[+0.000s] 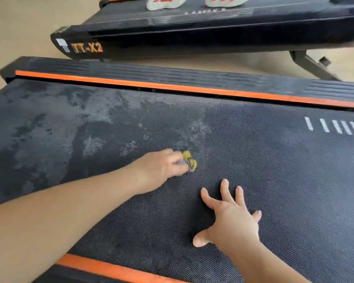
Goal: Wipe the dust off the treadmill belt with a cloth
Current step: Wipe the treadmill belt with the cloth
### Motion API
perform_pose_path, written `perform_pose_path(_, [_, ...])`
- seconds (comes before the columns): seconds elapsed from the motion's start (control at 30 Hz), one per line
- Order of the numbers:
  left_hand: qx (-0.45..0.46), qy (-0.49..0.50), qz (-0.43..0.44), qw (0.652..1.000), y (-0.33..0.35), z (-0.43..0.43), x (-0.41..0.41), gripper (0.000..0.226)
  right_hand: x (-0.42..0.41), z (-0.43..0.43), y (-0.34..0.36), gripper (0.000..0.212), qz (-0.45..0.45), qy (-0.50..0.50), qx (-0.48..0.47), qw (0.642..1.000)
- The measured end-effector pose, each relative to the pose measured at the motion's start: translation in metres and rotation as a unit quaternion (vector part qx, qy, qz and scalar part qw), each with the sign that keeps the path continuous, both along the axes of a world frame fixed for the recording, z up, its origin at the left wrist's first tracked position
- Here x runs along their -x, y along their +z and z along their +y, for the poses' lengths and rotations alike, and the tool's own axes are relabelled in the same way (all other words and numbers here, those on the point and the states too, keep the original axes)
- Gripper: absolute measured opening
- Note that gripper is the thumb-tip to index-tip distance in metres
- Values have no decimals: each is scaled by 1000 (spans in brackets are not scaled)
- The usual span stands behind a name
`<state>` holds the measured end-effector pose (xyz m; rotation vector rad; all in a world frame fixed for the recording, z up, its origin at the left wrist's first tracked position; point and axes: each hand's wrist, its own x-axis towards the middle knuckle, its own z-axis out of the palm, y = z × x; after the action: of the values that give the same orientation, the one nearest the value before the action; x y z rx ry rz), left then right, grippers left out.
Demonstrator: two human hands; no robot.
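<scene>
The black textured treadmill belt (253, 164) fills most of the view, with pale dust patches across its left and upper middle part. My left hand (159, 168) is shut on a small crumpled yellow and grey cloth (189, 161), pressed to the belt near the middle. My right hand (231, 215) lies flat on the belt just below and right of it, fingers spread, holding nothing.
Orange-striped side rails run along the far edge (172, 86) and the near edge (110, 268) of the belt. A second black treadmill (172, 37) marked TT-X2 stands beyond, with a person's two light shoes (166, 2) on it. Beige floor lies between.
</scene>
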<state>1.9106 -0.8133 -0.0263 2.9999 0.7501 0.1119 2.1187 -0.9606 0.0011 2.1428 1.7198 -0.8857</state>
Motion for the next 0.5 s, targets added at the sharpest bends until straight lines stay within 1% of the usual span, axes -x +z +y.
perform_pose_path(0.07, [26, 96, -43, 994, 3, 16, -9, 25, 0, 0, 1, 132, -1, 4, 3, 1000])
perform_pose_path(0.1, [56, 164, -83, 981, 3, 21, -15, 25, 0, 0, 2, 132, -1, 4, 0, 1000])
perform_pose_path(0.13, [86, 230, -117, 962, 2, 21, -21, 29, 0, -1, 1, 132, 0, 5, -5, 1000])
perform_pose_path(0.17, [111, 270, -139, 946, 3, 16, -28, 35, 0, -1, 1, 131, 1, 5, -10, 1000])
perform_pose_path(0.2, [131, 275, -150, 941, 4, 8, -36, 39, 0, -1, 1, 131, 2, 7, -12, 1000])
perform_pose_path(0.23, [156, 253, -157, 942, 2, -4, -43, 36, 0, -1, 2, 131, 3, 12, -8, 1000])
perform_pose_path(0.27, [178, 216, -152, 948, 1, -18, -49, 26, 0, -2, 3, 130, 4, 18, -2, 1000])
perform_pose_path(0.3, [189, 173, -125, 958, 0, -33, -53, 15, -2, -2, 4, 129, 8, 23, 3, 1000])
perform_pose_path(0.37, [178, 117, -72, 974, -2, -43, -50, 14, -11, 0, 11, 124, 18, 29, 8, 999])
perform_pose_path(0.43, [139, 104, -15, 985, -3, -26, -36, 15, -24, 12, 24, 121, -3, 37, 4, 999])
perform_pose_path(0.47, [109, 115, 1, 987, 0, -12, -27, 13, -32, 23, 30, 123, -28, 44, -5, 999])
perform_pose_path(0.5, [85, 145, -1, 986, 5, 4, -19, 10, -39, 34, 34, 127, -52, 49, -14, 997])
